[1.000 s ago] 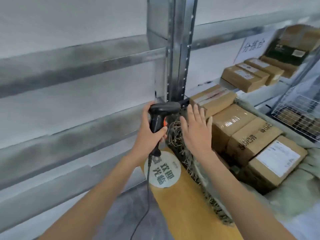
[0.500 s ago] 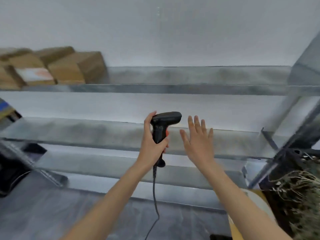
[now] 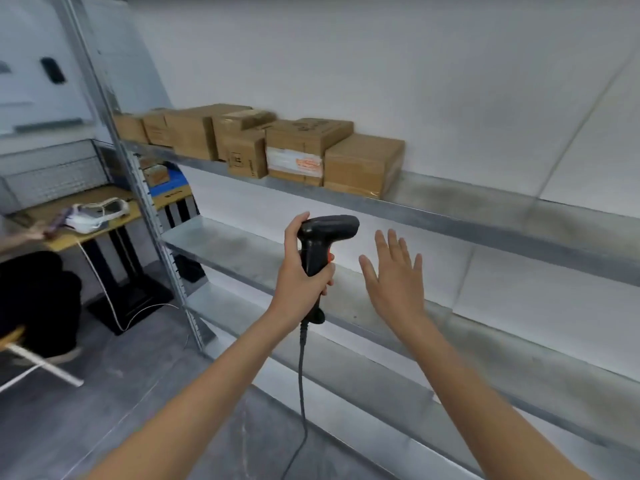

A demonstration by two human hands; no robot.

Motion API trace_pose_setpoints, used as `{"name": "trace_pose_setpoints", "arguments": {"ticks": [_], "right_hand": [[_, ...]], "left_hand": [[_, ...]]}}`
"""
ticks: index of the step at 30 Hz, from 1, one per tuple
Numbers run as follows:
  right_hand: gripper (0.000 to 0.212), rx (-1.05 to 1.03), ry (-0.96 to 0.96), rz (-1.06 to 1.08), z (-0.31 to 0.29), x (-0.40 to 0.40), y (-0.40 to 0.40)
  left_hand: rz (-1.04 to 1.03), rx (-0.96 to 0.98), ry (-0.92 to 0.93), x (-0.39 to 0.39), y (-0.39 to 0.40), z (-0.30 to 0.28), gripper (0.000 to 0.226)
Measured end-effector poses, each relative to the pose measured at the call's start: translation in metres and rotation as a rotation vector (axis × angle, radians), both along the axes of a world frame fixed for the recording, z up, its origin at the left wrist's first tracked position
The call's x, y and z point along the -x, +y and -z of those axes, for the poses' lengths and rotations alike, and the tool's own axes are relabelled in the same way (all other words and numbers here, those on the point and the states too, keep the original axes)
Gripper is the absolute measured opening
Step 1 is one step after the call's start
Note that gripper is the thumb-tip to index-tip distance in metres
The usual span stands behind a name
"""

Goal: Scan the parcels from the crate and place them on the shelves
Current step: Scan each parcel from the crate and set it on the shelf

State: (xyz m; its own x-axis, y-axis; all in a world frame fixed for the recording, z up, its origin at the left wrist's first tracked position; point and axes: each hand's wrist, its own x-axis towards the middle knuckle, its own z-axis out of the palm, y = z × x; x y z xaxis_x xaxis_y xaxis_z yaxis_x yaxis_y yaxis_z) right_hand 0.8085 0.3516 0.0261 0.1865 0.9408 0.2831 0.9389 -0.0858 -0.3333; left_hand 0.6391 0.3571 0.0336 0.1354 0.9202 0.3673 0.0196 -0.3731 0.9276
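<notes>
Cardboard parcels (image 3: pixel 301 147) now nearer; left hand (image 3: pixel 300 275) grips scanner (image 3: pixel 322 244), right hand (image 3: pixel 394 275) flat, empty.

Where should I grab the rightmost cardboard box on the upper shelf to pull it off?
Probably by its two short ends, coming from the front. The rightmost cardboard box lies flat at the upper shelf edge; its right end is free, its left presses against the labelled box, so slide it rightward first.

The shelves (image 3: pixel 485 216) are dull grey metal, a little smudged. The parcels (image 3: pixel 363 164) are matt brown cardboard, some with glossy tape. The scanner (image 3: pixel 322 244) is black plastic, slightly shiny.
</notes>
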Motion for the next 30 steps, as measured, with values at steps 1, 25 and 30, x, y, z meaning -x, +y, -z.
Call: {"name": "trace_pose_setpoints", "arguments": {"ticks": [1,25,30], "right_hand": [[0.061,-0.029,0.003,-0.006,-0.006,0.009,0.011],[0.091,-0.019,-0.335,-0.094,-0.118,0.026,0.204],[0.081,-0.041,-0.246,-0.115,-0.121,0.023,0.177]], "left_hand": [[-0.005,-0.011,0.018,0.011,0.009,-0.005,0.084],[-0.159,-0.108,-0.040,0.031,0.151,-0.064,0.084],[-0.152,-0.106,-0.110,0.014,0.162,-0.049,0.084]]}}
